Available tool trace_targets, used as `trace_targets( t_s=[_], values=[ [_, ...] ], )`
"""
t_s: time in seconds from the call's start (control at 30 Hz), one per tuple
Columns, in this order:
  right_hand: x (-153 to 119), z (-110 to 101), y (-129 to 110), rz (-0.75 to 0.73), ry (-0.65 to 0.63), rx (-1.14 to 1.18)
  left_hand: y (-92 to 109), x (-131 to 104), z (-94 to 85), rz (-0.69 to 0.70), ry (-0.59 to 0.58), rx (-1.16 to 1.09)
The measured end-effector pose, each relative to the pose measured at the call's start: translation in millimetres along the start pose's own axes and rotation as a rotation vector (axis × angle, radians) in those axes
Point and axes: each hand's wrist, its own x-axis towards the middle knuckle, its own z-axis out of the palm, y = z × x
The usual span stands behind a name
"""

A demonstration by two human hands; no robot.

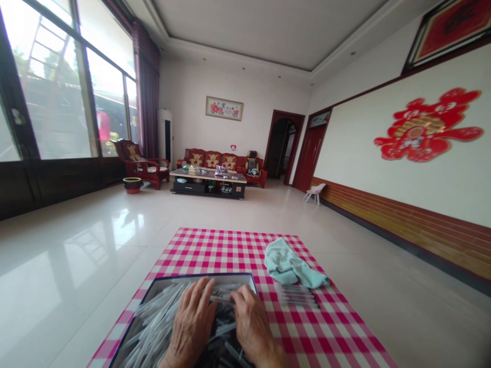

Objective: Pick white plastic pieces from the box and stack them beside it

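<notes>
A shallow box (253, 280) with a dark blue rim stands before me, holding a heap of clear plastic pen barrels (153, 317) on its left side. Dark pen parts (230, 350) lie at its right side. Over the box, a clear pen barrel (222, 298) spans the gap between my hands. My left hand (194, 317) has its thumb and fingers closed at the barrel's left end, the fingertips partly hidden. The other end is pinched by my right hand (249, 319), fingers curled.
Right of the box, a row of pens (297, 296) with dark tips lies on the pink checked tablecloth (215, 250). A mint-green cloth (287, 263) is crumpled just behind them. Farther off stand a coffee table (209, 176), a red wooden sofa (215, 159) and a small stool (315, 193).
</notes>
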Motion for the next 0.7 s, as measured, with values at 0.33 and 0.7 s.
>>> trace_targets(
  t_s=[0.33, 0.7],
  values=[
    [-3.7, 37.0, -9.6, 0.474, 0.014, 0.815, -4.6, -2.0, 1.4, -0.275, 0.099, -0.2],
    [2.0, 47.7, -11.0, 0.336, 0.223, 0.725, 1.8, 21.3, 8.5, -0.226, -0.257, -0.288]
  ],
)
